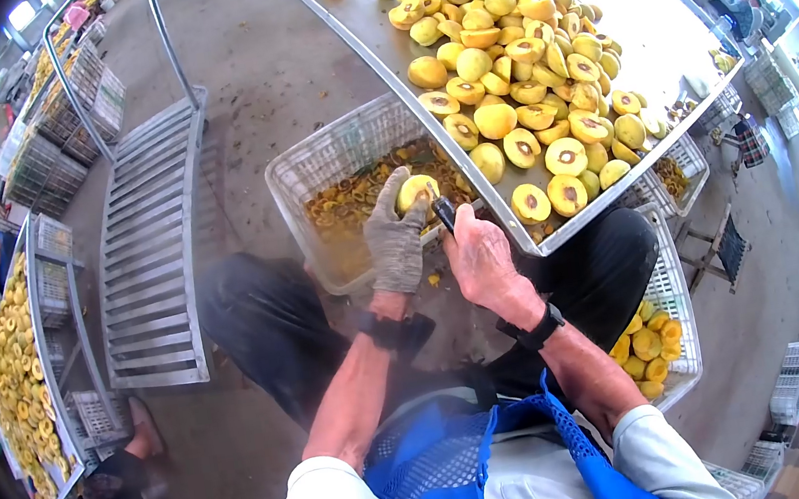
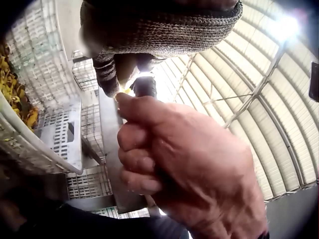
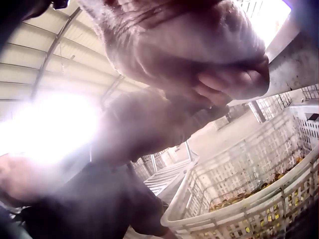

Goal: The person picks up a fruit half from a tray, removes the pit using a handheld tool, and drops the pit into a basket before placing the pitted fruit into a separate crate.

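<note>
At the far left, a heap of yellow fruit pieces lies on a long metal table. Next comes a trolley of grey metal, its flat bed made of parallel slats, with a tall bent handle. To the right of it, a pale plastic crate with lattice walls stands on the floor and contains wet-looking, yellow-brown scraps.

Above this crate is the left hand, dressed in a grey glove of coarse knit. Its fingers and thumb are bent around a yellow fruit, so the grip is only as wide as this fruit. The fruit is rounded and sits at the fingertip end of the glove, between the two hands. At its right edge is a slim, dark-handled tool; whether its tip enters the flesh, I cannot tell.

The right hand is bare and holds the handle tightly, the fingers folded close around it, as the left wrist view shows.

Further right, a shiny metal tray with a raised rim carries many fruit halves, smooth-skinned, several showing brown centres. Below it, near the right knee, a white crate holds orange-yellow pieces.
</note>
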Motion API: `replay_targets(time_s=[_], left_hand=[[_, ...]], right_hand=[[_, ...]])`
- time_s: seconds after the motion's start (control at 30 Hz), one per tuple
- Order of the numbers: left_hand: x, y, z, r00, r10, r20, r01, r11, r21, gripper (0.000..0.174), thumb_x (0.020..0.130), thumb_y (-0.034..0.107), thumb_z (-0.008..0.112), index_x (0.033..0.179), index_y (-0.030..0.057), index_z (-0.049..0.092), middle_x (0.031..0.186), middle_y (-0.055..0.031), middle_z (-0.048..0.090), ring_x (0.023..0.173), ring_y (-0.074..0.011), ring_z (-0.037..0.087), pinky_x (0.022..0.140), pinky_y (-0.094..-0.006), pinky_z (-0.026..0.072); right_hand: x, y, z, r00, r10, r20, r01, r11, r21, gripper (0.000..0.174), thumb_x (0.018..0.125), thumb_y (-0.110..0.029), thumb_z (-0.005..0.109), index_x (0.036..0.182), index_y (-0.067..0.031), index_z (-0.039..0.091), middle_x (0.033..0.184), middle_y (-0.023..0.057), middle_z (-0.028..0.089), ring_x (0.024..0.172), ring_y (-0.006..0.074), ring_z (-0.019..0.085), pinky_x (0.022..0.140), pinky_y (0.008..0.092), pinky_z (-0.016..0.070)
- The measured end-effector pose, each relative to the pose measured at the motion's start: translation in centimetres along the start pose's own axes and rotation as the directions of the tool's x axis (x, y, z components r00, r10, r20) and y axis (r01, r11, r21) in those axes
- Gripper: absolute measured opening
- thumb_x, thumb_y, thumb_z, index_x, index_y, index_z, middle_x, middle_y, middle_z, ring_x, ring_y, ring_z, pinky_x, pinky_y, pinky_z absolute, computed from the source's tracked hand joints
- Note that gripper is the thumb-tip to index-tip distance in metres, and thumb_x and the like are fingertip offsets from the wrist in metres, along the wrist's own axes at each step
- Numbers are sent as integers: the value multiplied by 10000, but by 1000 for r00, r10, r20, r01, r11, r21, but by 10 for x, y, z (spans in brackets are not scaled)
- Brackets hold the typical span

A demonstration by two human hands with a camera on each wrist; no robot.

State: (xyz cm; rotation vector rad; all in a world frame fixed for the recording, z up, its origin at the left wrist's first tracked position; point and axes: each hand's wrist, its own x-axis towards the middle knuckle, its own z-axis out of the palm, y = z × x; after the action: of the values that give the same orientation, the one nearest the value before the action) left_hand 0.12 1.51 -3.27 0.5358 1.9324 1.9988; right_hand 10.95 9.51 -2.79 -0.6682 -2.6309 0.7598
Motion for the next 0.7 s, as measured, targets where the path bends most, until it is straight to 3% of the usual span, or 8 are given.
replay_targets(time_s=[0.17,0.27,0.33,0.47,0.53,0.63,0.7], left_hand=[[1,-12,1,1000,27,-7,-27,999,23,464,936,109,729,1369,5,599,1239,-108,694,1058,-134,640,933,-288,528],[-1,-17,5,999,41,-30,-42,998,-51,461,941,113,724,1371,5,598,1272,-114,685,1096,-142,638,962,-288,515],[0,-16,7,985,150,-84,-146,988,51,460,947,117,716,1375,1,594,1298,-125,676,1126,-146,635,981,-291,505],[-1,-4,8,995,86,-55,-87,996,-14,471,943,101,716,1376,-21,579,1325,-129,656,1184,-161,614,1030,-301,486],[0,-3,9,988,138,-70,-136,990,28,465,939,101,721,1369,-18,588,1318,-128,661,1164,-163,626,1020,-302,493],[2,1,6,989,139,-53,-134,988,80,465,931,91,728,1365,-12,596,1300,-122,674,1145,-162,638,1011,-299,500],[4,-4,3,994,105,-24,-104,993,53,468,926,84,732,1365,-9,597,1292,-116,680,1136,-158,642,1002,-294,505]], right_hand=[[3,-1,-1,999,12,39,-11,1000,-19,169,853,4,607,929,40,461,653,253,595,694,464,642,594,527,476],[-1,-1,-1,999,11,40,-9,999,-44,163,841,19,598,930,45,464,655,256,597,694,473,638,603,527,479],[-2,-1,1,1000,-12,-18,12,1000,2,166,853,4,609,926,44,466,656,256,597,696,475,638,604,531,477],[4,-4,-2,1000,3,-8,-3,1000,22,179,870,-22,624,922,40,465,668,261,600,713,473,641,611,531,480],[5,-5,-3,1000,18,-1,-18,997,80,192,916,-77,636,921,30,477,693,291,590,728,511,612,628,557,455],[9,-2,-2,1000,-7,20,5,997,82,196,909,-77,640,922,29,477,697,283,597,735,505,619,637,547,470],[8,-6,-4,998,19,61,-19,1000,1,196,888,-59,643,920,30,471,688,265,602,732,487,636,630,524,488]])
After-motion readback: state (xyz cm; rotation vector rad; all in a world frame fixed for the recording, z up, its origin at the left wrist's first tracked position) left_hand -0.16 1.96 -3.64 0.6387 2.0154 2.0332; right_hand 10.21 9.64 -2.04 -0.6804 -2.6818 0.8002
